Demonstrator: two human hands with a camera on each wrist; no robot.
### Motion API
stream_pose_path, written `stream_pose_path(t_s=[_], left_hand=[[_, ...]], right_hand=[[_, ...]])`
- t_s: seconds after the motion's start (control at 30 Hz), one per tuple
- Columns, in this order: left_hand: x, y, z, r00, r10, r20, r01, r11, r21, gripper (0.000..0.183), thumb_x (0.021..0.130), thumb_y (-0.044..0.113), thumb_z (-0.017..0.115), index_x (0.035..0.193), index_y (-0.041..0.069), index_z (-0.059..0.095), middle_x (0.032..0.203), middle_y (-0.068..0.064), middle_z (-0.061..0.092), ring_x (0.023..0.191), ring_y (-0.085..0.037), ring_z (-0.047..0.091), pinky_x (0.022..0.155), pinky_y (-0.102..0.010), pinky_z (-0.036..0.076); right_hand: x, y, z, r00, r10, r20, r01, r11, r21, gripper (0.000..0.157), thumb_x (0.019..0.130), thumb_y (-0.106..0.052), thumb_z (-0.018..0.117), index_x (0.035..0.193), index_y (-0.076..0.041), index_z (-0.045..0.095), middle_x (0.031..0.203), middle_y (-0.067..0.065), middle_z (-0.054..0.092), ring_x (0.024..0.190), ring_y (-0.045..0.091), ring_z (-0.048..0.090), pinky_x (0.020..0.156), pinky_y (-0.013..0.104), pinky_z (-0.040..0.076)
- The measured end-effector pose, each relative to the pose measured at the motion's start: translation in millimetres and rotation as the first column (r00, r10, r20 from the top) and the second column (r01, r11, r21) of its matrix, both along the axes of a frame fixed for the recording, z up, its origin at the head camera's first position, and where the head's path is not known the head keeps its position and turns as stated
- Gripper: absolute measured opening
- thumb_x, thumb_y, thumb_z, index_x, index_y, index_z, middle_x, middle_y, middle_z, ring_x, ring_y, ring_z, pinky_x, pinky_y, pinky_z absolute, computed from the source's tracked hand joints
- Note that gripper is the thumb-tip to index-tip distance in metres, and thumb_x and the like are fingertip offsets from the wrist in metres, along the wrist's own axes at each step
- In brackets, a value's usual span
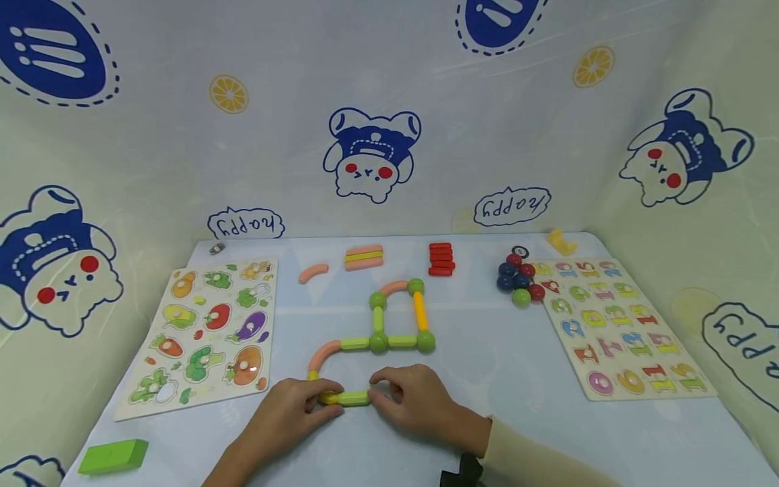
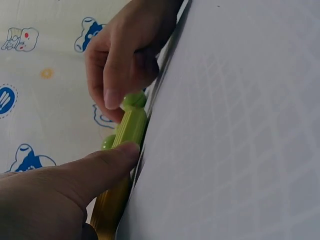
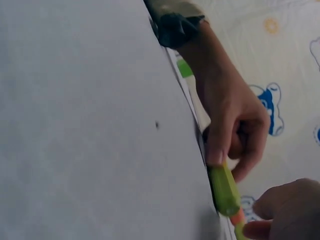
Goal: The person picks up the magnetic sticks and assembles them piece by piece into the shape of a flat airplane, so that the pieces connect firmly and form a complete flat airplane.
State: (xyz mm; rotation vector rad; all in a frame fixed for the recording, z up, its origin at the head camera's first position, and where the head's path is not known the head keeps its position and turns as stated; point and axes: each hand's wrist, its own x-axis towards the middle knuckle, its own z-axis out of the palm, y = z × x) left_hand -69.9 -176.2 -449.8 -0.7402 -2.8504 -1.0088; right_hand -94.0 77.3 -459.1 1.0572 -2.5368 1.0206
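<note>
Left hand: we see the left hand (image 1: 291, 409) pinch the near green stick (image 1: 356, 398) at its left end, where it meets a yellow piece (image 1: 328, 398).
Right hand: the right hand (image 1: 416, 404) bends its fingers just beside the stick's right end; in the left wrist view a green ball (image 2: 135, 100) shows by its fingertips, but we cannot tell whether they grip anything.
Stick shape: the stick shape (image 1: 402, 341) lies in the middle of the table (image 1: 487, 352), the near green stick along its near side.
Far loop: we make out two green sticks, a yellow stick (image 1: 420, 311) on the right and a curved pink stick (image 1: 394, 287) on the far side, with green balls at the four corners.
Left bend: from the loop's near left ball, another green stick (image 1: 355, 343) runs left to a pink curve (image 1: 324, 354) that bends toward the left hand.
Far sticks: beyond the shape, left to right, we find a loose pink curve (image 1: 313, 272), pink and yellow sticks (image 1: 364, 257) side by side, and a row of red sticks (image 1: 441, 260).
Ball heap: red, dark blue and green balls (image 1: 517, 281) cluster at the far right, beside the right puzzle board (image 1: 627, 328).
Left side: a vegetable puzzle board (image 1: 203, 338) lies there, with a green block (image 1: 113, 457) nearer us.
</note>
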Motion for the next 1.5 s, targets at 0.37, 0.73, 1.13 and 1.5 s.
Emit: stream_pose_path(t_s=[0.37, 0.73, 1.13, 1.5], left_hand=[[0.5, 3, -2.5, 1.0, 0.003, 0.012, -0.003, 1.0, -0.019, 0.02, 0.081, 0.043, 0.07, 0.1, 0.037, 0.07, 0.053, 0.023, 0.04, 0.048, 0.004, 0.033, 0.045, -0.017, 0.027], [0.4, 4, -0.6, 1.0, 0.003, 0.0, -0.003, 1.0, -0.023, 0.02, 0.08, 0.043, 0.07, 0.1, 0.037, 0.07, 0.055, 0.023, 0.042, 0.05, 0.005, 0.035, 0.046, -0.017, 0.028], [-0.4, 2, 1.0, 1.0, -0.011, -0.017, 0.01, 1.0, -0.022, 0.019, 0.08, 0.042, 0.071, 0.099, 0.037, 0.07, 0.054, 0.024, 0.039, 0.049, 0.005, 0.034, 0.045, -0.016, 0.028], [-0.6, 0, 1.0, 1.0, -0.009, 0.02, 0.01, 0.999, -0.032, 0.02, 0.08, 0.042, 0.07, 0.1, 0.037, 0.07, 0.053, 0.022, 0.039, 0.049, 0.004, 0.034, 0.045, -0.016, 0.027]], right_hand=[[-23.6, 51, 7.8, 0.978, -0.205, -0.039, 0.191, 0.955, -0.229, 0.01, 0.089, -0.022, 0.065, 0.094, -0.016, 0.071, 0.054, -0.013, 0.038, 0.045, 0.0, 0.033, 0.042, 0.015, 0.03], [-68.2, 148, 2.4, 0.734, -0.674, 0.076, 0.655, 0.674, -0.341, 0.019, 0.091, -0.036, 0.059, 0.1, -0.024, 0.071, 0.054, -0.004, 0.045, 0.049, 0.012, 0.039, 0.043, 0.024, 0.028], [-75.6, 181, 4.4, 0.537, -0.823, 0.184, 0.835, 0.488, -0.253, 0.039, 0.089, -0.037, 0.061, 0.123, -0.019, 0.061, 0.057, 0.002, 0.049, 0.046, 0.017, 0.042, 0.037, 0.025, 0.025], [-76.2, 181, 2.7, 0.496, -0.848, 0.185, 0.867, 0.473, -0.156, 0.043, 0.089, -0.039, 0.06, 0.125, -0.016, 0.061, 0.056, 0.003, 0.049, 0.048, 0.017, 0.044, 0.038, 0.025, 0.025]])
